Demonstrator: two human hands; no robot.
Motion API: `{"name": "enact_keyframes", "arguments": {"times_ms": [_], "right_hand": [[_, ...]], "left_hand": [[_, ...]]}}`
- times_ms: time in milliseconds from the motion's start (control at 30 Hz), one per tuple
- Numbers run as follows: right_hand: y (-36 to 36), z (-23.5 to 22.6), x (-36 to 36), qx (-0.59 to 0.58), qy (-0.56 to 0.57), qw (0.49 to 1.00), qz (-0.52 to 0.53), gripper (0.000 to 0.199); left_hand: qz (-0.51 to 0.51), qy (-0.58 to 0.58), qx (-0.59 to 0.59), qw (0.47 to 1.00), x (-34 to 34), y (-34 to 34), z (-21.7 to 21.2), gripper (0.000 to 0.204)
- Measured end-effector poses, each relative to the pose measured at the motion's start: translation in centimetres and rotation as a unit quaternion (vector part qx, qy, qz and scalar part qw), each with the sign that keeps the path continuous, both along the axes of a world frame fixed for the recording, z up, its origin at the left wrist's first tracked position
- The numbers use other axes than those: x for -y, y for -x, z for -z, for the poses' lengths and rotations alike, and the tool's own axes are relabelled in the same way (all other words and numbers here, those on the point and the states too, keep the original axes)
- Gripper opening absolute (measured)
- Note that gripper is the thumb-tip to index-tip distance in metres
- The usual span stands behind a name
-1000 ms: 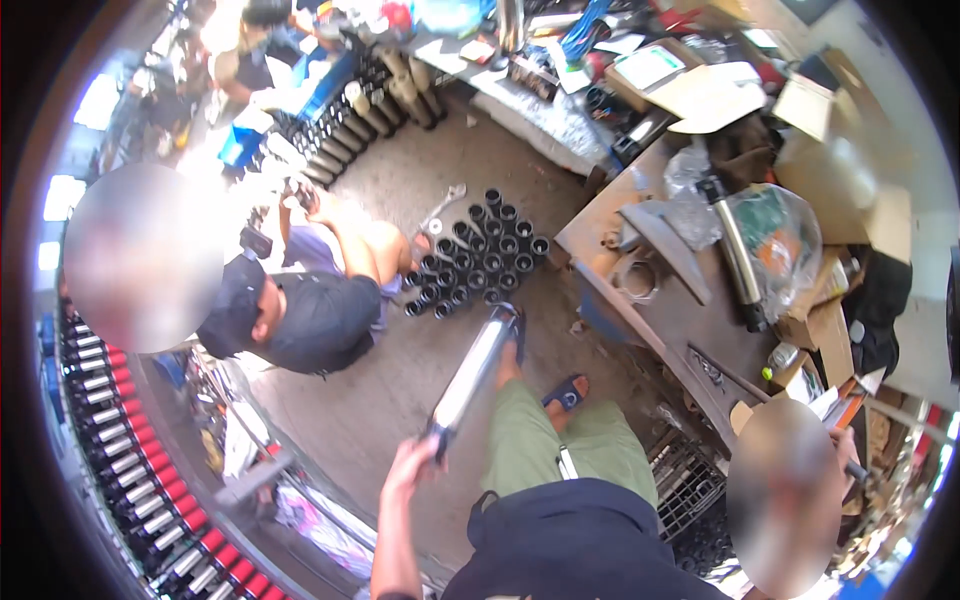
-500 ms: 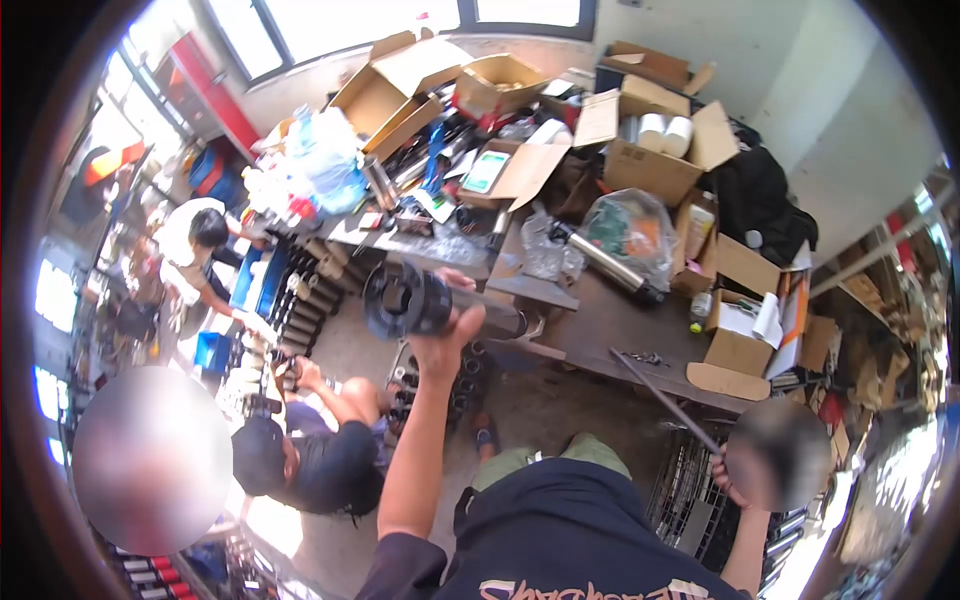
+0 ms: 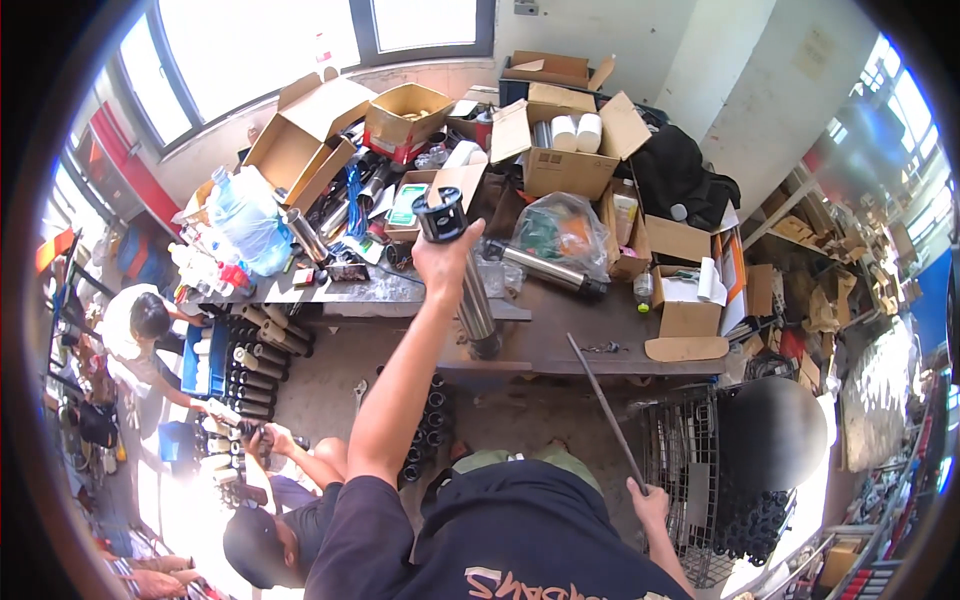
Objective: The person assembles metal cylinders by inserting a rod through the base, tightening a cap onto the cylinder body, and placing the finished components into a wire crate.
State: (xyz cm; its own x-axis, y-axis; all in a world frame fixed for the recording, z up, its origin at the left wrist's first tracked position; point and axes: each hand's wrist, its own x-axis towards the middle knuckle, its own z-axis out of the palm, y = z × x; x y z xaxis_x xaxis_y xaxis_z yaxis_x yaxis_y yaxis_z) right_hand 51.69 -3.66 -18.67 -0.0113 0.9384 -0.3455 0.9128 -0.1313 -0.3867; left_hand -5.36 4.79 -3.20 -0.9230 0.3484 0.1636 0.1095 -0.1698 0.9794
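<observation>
The person is wearing a black shirt (image 3: pixel 540 530), whose short left sleeve (image 3: pixel 362 535) is leaving the forearm (image 3: pixel 408 380) bare. Pale lettering (image 3: pixel 486 581) is showing on its front, and green legwear (image 3: pixel 572 475) is appearing below.

The left hand (image 3: pixel 445 262) is holding a silver tube (image 3: pixel 476 305) just under its black top end (image 3: pixel 442 218). The tube is tilting a little over the workbench (image 3: pixel 565 335), and I cannot tell if its bottom is touching. The right hand (image 3: pixel 652 507) is gripping the low end of a long thin rod (image 3: pixel 605 405). Another silver tube (image 3: pixel 545 267) is lying on the bench beside a clear plastic bag (image 3: pixel 567 228). Behind, an open cardboard box (image 3: pixel 565 172) is holding white rolls (image 3: pixel 576 133). To the left, a person in a white top (image 3: pixel 128 335) is leaning beside a blue bin (image 3: pixel 221 345).
</observation>
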Motion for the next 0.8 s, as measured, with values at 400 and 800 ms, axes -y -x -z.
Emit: {"name": "enact_keyframes", "arguments": {"times_ms": [400, 800], "right_hand": [[4.5, -9.4, -2.0, -0.177, -0.127, 0.968, -0.122, 0.045], [21.0, -24.7, -1.9, -0.277, -0.102, 0.740, -0.605, 0.061]], "left_hand": [[0.446, 0.031, -0.056, 0.893, 4.9, -1.7, -0.9, 0.046], [0.250, -0.013, -0.184, 0.950, 3.5, -3.2, 1.3, 0.057]]}}
